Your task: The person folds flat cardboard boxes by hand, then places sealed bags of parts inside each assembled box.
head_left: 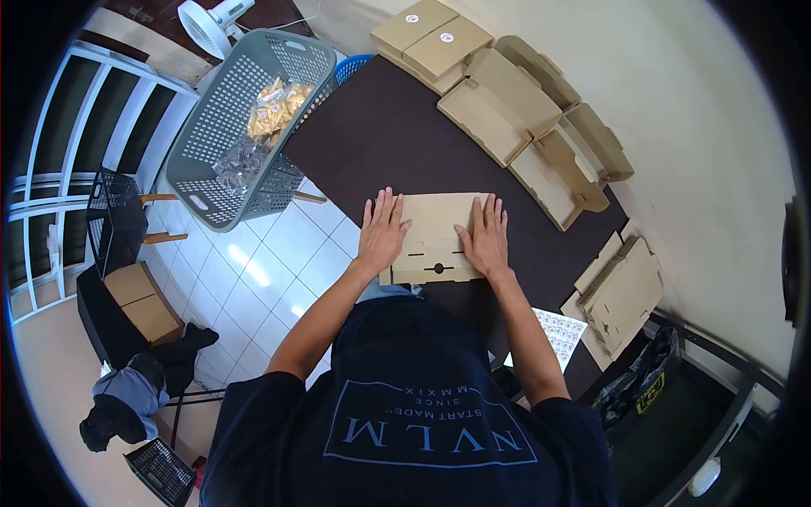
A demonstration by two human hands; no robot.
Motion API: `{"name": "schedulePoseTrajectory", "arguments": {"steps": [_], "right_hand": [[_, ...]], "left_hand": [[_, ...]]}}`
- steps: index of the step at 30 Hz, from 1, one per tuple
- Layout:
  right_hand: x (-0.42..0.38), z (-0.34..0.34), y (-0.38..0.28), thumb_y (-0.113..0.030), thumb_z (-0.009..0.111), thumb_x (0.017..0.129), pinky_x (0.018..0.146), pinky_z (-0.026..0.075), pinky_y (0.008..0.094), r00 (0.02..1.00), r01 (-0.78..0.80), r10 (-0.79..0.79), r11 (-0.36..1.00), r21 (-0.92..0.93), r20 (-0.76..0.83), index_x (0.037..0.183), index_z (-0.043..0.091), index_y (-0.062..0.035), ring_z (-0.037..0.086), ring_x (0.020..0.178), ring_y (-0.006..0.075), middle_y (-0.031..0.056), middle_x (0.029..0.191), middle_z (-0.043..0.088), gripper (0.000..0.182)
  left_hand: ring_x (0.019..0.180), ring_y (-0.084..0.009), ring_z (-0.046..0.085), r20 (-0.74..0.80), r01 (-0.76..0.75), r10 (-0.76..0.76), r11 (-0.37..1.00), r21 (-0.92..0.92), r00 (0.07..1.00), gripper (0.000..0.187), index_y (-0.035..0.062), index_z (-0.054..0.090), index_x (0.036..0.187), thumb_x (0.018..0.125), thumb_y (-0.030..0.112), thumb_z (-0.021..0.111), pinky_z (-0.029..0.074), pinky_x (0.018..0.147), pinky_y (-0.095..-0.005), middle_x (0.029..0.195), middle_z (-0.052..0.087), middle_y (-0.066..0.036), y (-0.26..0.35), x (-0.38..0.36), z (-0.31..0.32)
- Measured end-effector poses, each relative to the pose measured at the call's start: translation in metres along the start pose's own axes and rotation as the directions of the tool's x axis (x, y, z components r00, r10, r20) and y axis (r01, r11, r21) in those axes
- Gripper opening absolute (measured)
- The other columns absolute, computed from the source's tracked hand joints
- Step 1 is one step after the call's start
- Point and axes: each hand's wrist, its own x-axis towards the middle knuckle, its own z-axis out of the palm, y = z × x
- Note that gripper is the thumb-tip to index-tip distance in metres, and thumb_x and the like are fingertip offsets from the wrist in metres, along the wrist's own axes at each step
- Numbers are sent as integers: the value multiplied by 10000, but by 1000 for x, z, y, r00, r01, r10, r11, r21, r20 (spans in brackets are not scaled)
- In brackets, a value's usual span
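A flat brown cardboard box (439,221) lies in front of me at the near edge of the dark table, with slots and a dark round hole on its near part. My left hand (384,232) rests flat along its left side, fingers stretched out and pointing away from me. On the opposite side my right hand (485,241) lies the same way, its fingers extended over the edge. Neither hand grips anything; both press or rest on the cardboard.
Open cardboard boxes (500,103) and closed boxes with round stickers (427,38) line the table's (380,127) far side. Flat cardboard pieces (623,291) and a sticker sheet (557,336) lie right. Left stands a grey-green basket (203,144) holding bags of yellowish food (274,110).
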Motion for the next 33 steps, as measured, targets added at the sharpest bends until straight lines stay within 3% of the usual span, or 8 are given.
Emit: {"name": "schedulePoseTrajectory", "arguments": {"steps": [6, 10, 14, 17, 20, 24, 28, 33], "right_hand": [[6, -35, 7, -472, 657, 865, 1176, 183, 538, 991, -61, 39, 982, 179, 127, 1491, 320, -38, 157, 1455, 459, 289, 1570, 158, 833], [0, -63, 22, -211, 804, 756, 1194, 207, 483, 983, -11, -34, 970, 241, 182, 1474, 400, -187, 125, 1479, 403, 201, 1590, 201, 824], [19, -46, 43, -102, 689, 829, 1122, 346, 443, 989, 148, -147, 898, 415, -35, 1269, 594, -62, 446, 1310, 351, 223, 1329, 538, 452], [44, -46, 38, -75, 617, 875, 984, 473, 385, 990, 7, 86, 775, 632, -116, 1152, 657, -2, 654, 1056, 290, 190, 1084, 689, 289], [74, -36, 26, -90, 572, 927, 829, 529, 313, 947, -125, 309, 616, 778, -93, 1150, 644, 36, 697, 901, 211, 170, 980, 716, 266], [89, -24, 3, -135, 582, 925, 886, 527, 359, 891, -200, 431, 652, 732, -140, 1210, 598, 71, 699, 981, 296, 226, 1054, 701, 352], [79, -10, -19, -232, 535, 953, 1081, 381, 464, 962, -93, 208, 860, 501, -179, 1392, 396, 109, 482, 1290, 419, 305, 1363, 501, 573], [73, 6, -22, -414, 455, 982, 1166, 169, 564, 987, -128, 133, 990, 54, -93, 1449, 313, 94, 232, 1431, 452, 290, 1513, 313, 705]], "left_hand": [[1474, -377, 168, -16, -40, 38, 972, -231, 999, 657, 50, 360, 1481, 924, 313, 590, 136, 1192, -513, 1560, 229, -252, 1, -2, -32], [1447, -381, 223, 21, -107, 117, 958, -264, 993, 641, 134, 488, 1410, 824, 246, 725, 192, 1168, -524, 1531, 310, -219, -10, -20, -54], [1298, -360, 448, -56, -178, 169, 913, -366, 984, 471, 82, 609, 1261, 814, 167, 731, 356, 1069, -492, 1364, 525, -207, -35, 2, -49], [750, -248, 681, -239, -41, -178, 714, -699, 955, 239, -7, 663, 1082, 868, 97, 681, 533, 677, -332, 890, 705, -168, -32, 34, -52], [679, -236, 678, -171, 134, -378, 657, -742, 910, 242, -18, 654, 1086, 878, 102, 682, 531, 640, -320, 844, 703, -161, -37, 68, -48], [751, -303, 711, -256, 224, -514, 697, -681, 819, 285, -28, 632, 1157, 892, 79, 642, 551, 696, -367, 903, 718, -189, -33, 87, -30], [923, -407, 683, -269, 162, -325, 857, -488, 907, 458, -91, 461, 1344, 929, 78, 554, 558, 779, -402, 1110, 647, -298, -2, 77, -26], [1379, -409, 373, -234, 80, -102, 991, -104, 967, 653, -86, 225, 1483, 980, 240, 486, 294, 1135, -490, 1500, 329, -296, 4, 62, 9]]}}
